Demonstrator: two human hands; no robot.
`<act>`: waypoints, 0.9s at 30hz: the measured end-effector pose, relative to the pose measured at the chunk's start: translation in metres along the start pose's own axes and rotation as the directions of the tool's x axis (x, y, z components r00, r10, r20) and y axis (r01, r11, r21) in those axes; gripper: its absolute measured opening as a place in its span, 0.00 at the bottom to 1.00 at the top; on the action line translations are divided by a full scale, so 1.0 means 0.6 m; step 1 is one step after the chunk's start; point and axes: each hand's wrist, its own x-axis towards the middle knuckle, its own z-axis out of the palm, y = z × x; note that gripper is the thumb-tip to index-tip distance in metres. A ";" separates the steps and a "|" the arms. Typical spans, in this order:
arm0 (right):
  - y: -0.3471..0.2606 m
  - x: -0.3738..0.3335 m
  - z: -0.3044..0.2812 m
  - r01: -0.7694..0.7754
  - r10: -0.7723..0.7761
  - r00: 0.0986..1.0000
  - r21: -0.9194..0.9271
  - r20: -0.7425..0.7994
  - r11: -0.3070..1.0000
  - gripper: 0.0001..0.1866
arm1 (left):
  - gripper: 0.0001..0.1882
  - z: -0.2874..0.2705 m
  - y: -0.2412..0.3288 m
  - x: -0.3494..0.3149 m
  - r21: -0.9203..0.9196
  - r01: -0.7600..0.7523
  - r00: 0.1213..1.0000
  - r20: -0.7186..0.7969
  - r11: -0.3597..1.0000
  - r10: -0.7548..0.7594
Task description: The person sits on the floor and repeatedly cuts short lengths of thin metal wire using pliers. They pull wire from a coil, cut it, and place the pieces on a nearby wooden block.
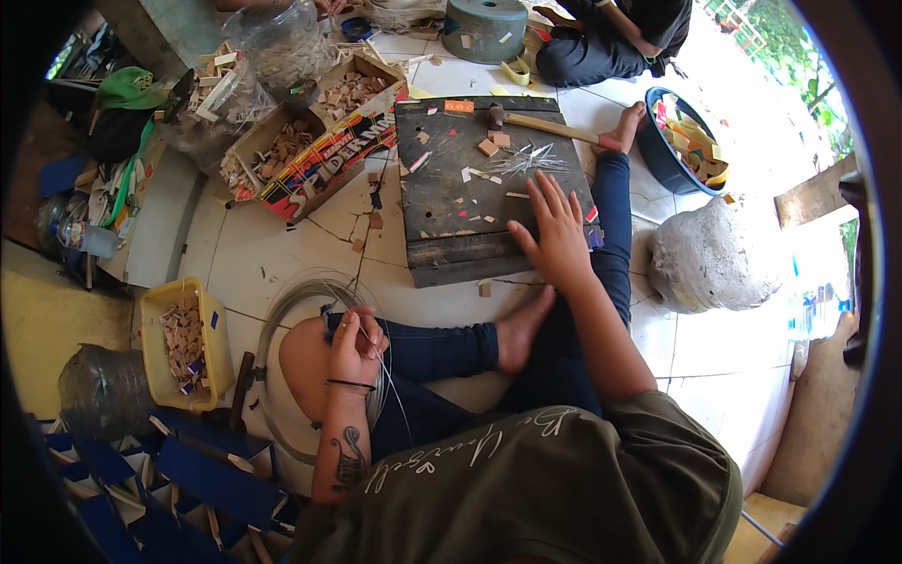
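Note:
My left hand (pixel 355 344) is closed around thin metal wire (pixel 386 362) above my bent left knee. Loops of a wire coil (pixel 272 376) lie around that knee. Fingers spread, my right hand (pixel 556 235) is over the right side of a dark wooden block (pixel 442 202); whether its palm rests on the wood I cannot tell. Just beyond its fingertips is a loose pile of short cut wires (pixel 534 160). A hammer (pixel 545 125) lies across the block's far side, beside small wooden squares (pixel 488 148). Other small scraps are scattered on the block.
A printed cardboard box (pixel 315 186) of wooden pieces stands left of the block. A yellow tub (pixel 228 348) and blue-and-wood pieces (pixel 211 475) are at left. A dark basin (pixel 653 150) and wrapped bundle (pixel 705 263) stand right. Another person (pixel 611 47) sits beyond.

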 end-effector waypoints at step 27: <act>0.319 -0.488 0.044 -0.742 0.858 0.407 -0.434 0.313 0.511 0.49 | 0.15 0.036 -0.013 -0.010 0.246 -0.056 0.998 -0.007 0.968 0.060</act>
